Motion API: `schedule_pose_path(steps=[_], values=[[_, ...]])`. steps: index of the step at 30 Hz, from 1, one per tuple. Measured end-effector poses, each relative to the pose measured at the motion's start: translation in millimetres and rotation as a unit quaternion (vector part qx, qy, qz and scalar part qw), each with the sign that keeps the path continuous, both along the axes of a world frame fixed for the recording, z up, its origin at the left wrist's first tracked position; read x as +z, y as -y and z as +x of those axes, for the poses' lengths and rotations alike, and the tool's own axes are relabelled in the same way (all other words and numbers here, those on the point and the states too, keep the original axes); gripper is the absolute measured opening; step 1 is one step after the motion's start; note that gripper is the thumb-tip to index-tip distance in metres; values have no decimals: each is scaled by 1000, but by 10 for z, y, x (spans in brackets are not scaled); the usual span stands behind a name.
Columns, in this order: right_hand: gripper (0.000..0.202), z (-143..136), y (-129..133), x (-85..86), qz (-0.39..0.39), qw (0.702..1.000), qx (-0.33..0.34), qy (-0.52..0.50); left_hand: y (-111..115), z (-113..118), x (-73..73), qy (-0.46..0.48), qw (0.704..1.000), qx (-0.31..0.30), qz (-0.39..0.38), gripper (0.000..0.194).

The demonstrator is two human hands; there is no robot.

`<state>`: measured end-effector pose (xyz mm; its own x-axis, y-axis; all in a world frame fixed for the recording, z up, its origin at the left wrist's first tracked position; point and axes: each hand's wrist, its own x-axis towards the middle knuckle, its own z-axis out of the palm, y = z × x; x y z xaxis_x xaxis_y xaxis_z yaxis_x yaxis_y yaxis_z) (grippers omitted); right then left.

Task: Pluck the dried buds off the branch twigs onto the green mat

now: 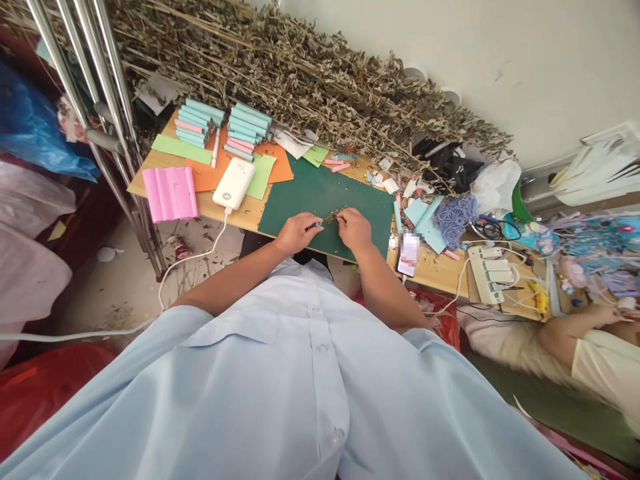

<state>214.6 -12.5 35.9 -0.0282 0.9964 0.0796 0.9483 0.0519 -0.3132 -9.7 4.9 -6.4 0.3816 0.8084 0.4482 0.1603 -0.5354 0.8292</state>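
My left hand (pixel 300 232) is closed on a small pale tube (pixel 318 224), with its round end showing past my fingertips. My right hand (pixel 356 231) pinches a dried plant sprig (pixel 331 217) whose leafy end points toward the tube. Both hands are just above the front part of a dark green cutting mat (pixel 295 183). Between the fingertips only a short piece of the sprig can be seen.
Dried plant stalks (pixel 320 80) are heaped behind the table. Rolled paper tubes (pixel 250 123), a white power bank (pixel 234 183) and a pink sheet (pixel 171 194) lie left. Right are a phone (pixel 409 255), purple yarn (pixel 456 219), a power strip (pixel 486 275) and another person's arm (pixel 575 327).
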Motion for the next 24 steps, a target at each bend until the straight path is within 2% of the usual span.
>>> schedule_pose_path(steps=[5, 9, 14, 20, 24], values=[[21, 8, -27, -55, 16, 1000, 8, 7, -1, 8, -22, -7, 1000, 9, 10, 18], [16, 41, 22, -88, 29, 997, -17, -63, -1, 13, -33, -3, 1000, 11, 5, 18], [19, 57, 131, -67, 48, 985, -50, -158, -3, 19, -14, 4, 1000, 9, -3, 19], [24, -23, 212, 34, 74, 970, -66, -223, -2, 20, 8, -8, 1000, 12, -19, 18], [25, -145, 243, 222, 86, 970, -28, -227, -8, 20, -19, 3, 1000, 4, -4, 20]])
